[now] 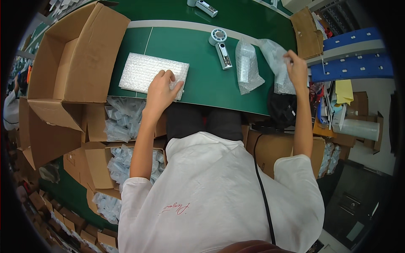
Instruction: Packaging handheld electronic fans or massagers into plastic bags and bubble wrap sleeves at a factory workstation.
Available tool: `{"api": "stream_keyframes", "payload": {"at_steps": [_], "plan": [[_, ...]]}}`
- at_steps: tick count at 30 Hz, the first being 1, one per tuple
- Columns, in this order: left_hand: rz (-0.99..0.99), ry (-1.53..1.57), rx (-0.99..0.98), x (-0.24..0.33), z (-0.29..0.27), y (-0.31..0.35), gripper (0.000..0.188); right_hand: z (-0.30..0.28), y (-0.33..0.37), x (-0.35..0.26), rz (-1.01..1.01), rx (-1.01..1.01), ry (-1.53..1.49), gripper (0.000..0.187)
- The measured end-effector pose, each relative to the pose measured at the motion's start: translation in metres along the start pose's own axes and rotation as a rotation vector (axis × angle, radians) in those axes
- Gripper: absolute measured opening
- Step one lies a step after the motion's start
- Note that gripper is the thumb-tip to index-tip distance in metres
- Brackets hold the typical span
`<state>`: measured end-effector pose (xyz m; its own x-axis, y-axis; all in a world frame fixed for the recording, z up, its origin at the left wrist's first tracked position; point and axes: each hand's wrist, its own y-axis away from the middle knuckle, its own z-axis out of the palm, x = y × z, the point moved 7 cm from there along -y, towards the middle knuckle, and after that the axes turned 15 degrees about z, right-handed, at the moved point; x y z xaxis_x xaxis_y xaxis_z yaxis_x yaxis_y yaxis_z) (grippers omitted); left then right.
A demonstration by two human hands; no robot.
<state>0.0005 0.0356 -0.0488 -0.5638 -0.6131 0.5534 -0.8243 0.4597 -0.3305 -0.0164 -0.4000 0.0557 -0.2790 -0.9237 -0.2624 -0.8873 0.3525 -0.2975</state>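
Observation:
My left hand (161,92) rests on a flat stack of bubble-wrap bags (141,71) at the left of the green table, its fingers bent and thumb close to the index finger at the stack's right edge. My right hand (297,71) is closed at the edge of a clear plastic bag (274,55) near the table's right end. Bubble wrap shows at that bag's lower end; what else is inside is not clear. Between my hands lie a silver-and-white handheld fan (224,55) and a wrapped item in a bubble-wrap bag (248,65).
A big open cardboard box (80,55) stands at the left. Below it, boxes hold many bubble-wrapped items (122,120). Another handheld fan (206,7) lies beyond the pale strip. Blue perforated rails (354,67) and a cluttered shelf are at the right. A black cable (262,185) crosses my shirt.

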Motion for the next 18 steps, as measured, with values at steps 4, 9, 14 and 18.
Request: {"api": "stream_keyframes", "payload": {"at_steps": [4,9,14,18], "plan": [[-0.048,0.190,0.021,-0.014,-0.001,0.003,0.019,0.018,0.057,0.007,0.032,-0.139,0.050,0.019],[-0.103,0.348,0.039,-0.024,0.000,0.007,0.011,0.020,0.084,0.000,0.159,-0.461,-0.008,0.023],[-0.160,0.471,0.040,-0.026,-0.005,0.013,0.008,0.002,0.035,-0.073,0.190,-0.658,-0.215,0.030],[-0.122,1.012,0.148,-0.001,-0.037,0.006,0.006,0.055,-0.051,-0.140,-0.090,-0.430,-0.599,0.036]]}}
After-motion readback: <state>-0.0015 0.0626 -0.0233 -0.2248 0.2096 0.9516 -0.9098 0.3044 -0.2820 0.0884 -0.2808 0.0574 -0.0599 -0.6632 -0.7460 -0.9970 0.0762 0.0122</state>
